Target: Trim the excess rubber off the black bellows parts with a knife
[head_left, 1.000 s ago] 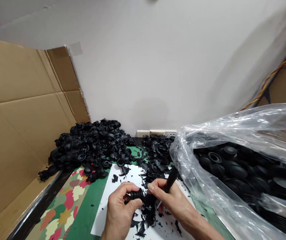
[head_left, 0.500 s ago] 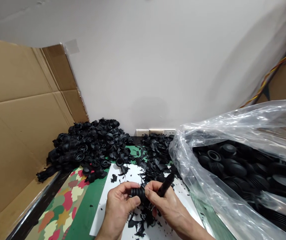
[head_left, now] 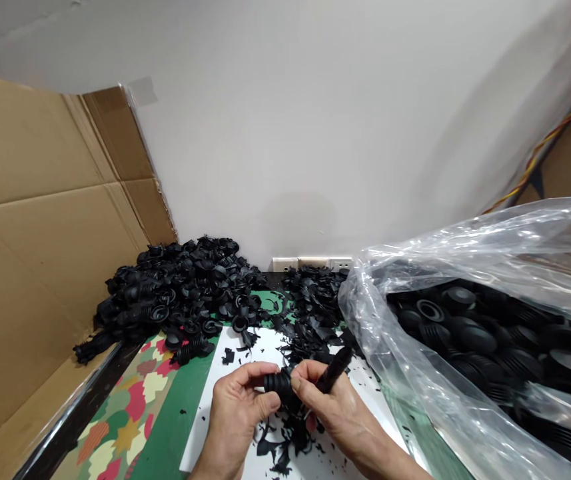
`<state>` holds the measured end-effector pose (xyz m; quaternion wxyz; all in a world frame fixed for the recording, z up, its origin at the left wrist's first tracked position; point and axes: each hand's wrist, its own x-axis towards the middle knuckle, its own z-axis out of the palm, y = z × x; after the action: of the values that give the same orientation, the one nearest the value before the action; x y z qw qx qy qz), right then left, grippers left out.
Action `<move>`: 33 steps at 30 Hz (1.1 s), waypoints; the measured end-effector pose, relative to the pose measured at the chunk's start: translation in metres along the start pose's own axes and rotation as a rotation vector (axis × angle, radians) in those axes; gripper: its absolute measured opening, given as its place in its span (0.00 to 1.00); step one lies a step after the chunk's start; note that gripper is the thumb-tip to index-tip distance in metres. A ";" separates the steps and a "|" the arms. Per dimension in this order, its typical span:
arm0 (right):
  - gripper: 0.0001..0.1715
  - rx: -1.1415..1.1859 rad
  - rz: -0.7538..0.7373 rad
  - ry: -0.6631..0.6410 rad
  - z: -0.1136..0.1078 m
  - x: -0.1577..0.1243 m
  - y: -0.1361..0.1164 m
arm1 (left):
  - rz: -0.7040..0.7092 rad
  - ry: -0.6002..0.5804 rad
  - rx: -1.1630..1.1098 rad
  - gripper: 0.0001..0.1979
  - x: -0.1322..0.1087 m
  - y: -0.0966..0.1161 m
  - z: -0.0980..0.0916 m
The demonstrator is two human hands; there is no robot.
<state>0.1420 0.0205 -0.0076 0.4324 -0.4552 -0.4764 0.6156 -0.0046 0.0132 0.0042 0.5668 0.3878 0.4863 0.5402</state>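
Observation:
A black ribbed rubber part (head_left: pixel 276 383) is pinched between the thumb and fingers of my left hand (head_left: pixel 238 408). My right hand (head_left: pixel 332 410) grips a dark-handled tool (head_left: pixel 334 371), its handle slanting up to the right; the tool's tip is hidden. The thumb and forefinger of that same hand press on the right end of the rubber part. Both hands are over a white sheet (head_left: pixel 200 437), where black scraps (head_left: pixel 281 453) lie beneath them.
At the left back is a heap of black ribbed parts (head_left: pixel 185 287), beside a cardboard panel (head_left: pixel 50 200). Black trimmings (head_left: pixel 315 300) lie behind the hands. An open clear plastic bag (head_left: pixel 390 347) with larger black parts (head_left: pixel 470 333) stands at the right.
The rubber part has turned slightly between my fingers, and my right hand with the tool has shifted a little to the right. Both hands keep their holds.

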 end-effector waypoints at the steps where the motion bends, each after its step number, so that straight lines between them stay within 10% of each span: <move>1: 0.14 0.002 0.006 0.000 0.000 0.000 0.000 | -0.001 0.006 0.002 0.15 0.000 0.000 0.000; 33: 0.16 0.017 0.014 0.013 -0.001 0.004 0.004 | -0.002 0.046 0.045 0.15 -0.001 -0.005 -0.002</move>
<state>0.1418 0.0239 -0.0121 0.4351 -0.4586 -0.4650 0.6197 -0.0050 0.0116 -0.0005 0.5472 0.3875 0.5116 0.5372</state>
